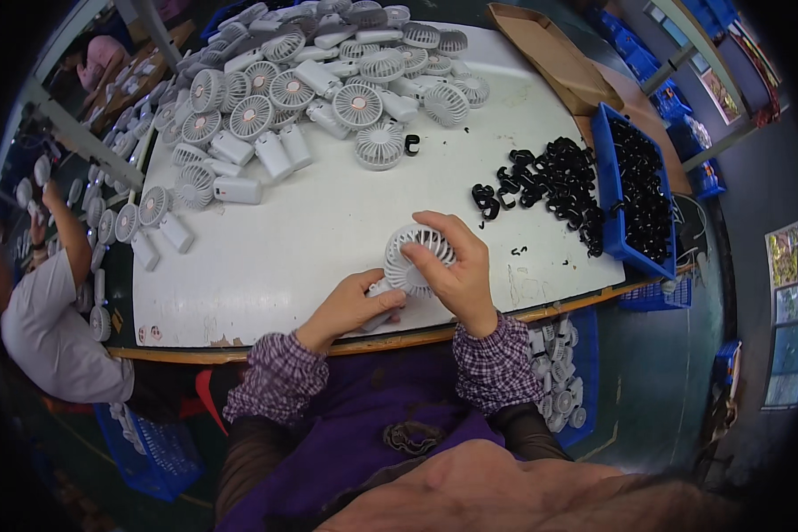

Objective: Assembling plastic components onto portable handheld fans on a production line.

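Observation:
A white handheld fan [408,263] is held between my two hands, just above the near part of the white tabletop. My left hand [355,306] is closed round its handle, with the thumb lying along it. My right hand [459,270] grips the round slatted head, thumb across the front and fingers over the top rim. Part of the handle is hidden by my left fingers. Beyond my hands, a single black curved clip [411,144] lies beside another white fan [379,145] at the edge of a big pile.
The pile of white fans [293,89] covers the far left. Black clips [559,191] lie heaped at the right, beside a blue bin [607,182] full of them. A cardboard tray [554,58] sits at the back right. On the left, a co-worker [58,306] handles fans.

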Available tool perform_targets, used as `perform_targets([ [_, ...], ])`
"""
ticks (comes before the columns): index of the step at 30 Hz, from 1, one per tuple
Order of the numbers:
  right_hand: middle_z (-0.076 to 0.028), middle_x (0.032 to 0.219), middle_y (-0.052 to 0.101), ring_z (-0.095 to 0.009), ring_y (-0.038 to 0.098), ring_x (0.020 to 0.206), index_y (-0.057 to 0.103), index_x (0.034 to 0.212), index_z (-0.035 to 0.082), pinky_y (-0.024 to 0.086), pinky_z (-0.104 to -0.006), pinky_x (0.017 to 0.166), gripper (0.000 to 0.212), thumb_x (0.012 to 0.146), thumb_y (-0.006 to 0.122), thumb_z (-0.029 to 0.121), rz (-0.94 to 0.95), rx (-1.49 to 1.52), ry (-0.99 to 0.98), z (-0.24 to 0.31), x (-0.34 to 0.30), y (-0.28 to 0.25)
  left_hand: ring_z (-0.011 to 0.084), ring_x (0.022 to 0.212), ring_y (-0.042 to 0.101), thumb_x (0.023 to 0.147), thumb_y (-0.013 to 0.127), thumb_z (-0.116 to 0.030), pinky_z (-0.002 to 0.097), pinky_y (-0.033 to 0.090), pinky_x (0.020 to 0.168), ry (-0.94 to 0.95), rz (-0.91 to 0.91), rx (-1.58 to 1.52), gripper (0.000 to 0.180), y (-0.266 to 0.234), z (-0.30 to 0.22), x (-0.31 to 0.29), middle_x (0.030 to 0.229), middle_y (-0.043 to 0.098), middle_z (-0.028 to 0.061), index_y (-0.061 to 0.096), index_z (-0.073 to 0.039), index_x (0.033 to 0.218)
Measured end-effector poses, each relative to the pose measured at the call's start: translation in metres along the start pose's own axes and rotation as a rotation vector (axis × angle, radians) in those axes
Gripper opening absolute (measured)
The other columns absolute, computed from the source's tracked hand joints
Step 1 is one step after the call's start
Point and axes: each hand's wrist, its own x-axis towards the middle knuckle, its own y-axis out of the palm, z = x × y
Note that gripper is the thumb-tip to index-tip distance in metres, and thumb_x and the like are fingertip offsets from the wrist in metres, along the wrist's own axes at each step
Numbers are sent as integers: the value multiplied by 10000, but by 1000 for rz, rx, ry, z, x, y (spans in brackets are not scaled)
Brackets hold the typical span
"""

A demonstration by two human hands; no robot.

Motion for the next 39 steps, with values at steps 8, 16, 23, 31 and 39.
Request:
perform_targets([
  [8,-75,918,649,-122,595,812,622,1024,-12,484,-247,712,284,807,698,154,102,81,102,-28,24,25,116,495,603,791,724,-286,242,470,457,424,-530,363,331,9,17,-2,607,641,70,663,38,814],
  [16,-82,649,629,-185,599,634,675,805,-3,475,-287,623,362,846,604,349,-43,-327,353,-108,137,12,153,534,591,898,571,-283,280,512,476,98,-411,-80,304,-43,2,12,676,591,83,579,13,827],
  [23,-177,871,675,-328,645,852,696,842,26,500,-405,753,368,727,638,371,32,-822,453,-166,177,24,166,624,603,878,568,-240,296,531,586,285,-232,-378,266,-60,12,6,777,600,99,547,15,948],
  [31,-169,844,665,-235,657,710,608,827,-4,515,-333,616,199,745,645,173,162,-437,533,-139,151,-3,217,706,650,896,550,-187,314,547,633,366,-286,-379,300,-54,7,1,844,625,143,481,16,1106],
  [39,-160,816,662,-191,655,658,544,887,35,506,-249,526,28,877,569,30,123,1050,624,-39,-23,26,98,705,585,868,632,-401,239,481,611,735,-356,169,450,-19,6,22,796,624,52,534,12,1019],
])
